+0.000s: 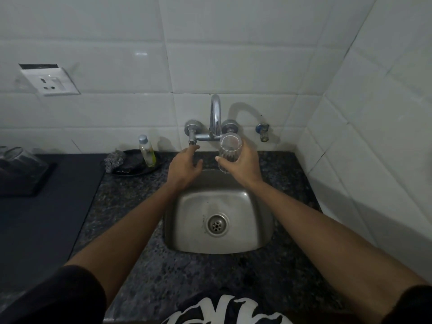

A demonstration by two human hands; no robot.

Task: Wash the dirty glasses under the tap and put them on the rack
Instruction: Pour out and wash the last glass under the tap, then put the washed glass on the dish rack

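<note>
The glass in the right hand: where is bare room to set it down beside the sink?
Bare granite counter lies right of the sink, up to the tiled wall, and along the near edge. Back left is crowded: a black dish with scrubber and bottle.

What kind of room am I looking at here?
Most likely a small home kitchen: a steel sink set in a speckled stone counter, a wall tap on white tiles, and a glass held under the spout.
</note>
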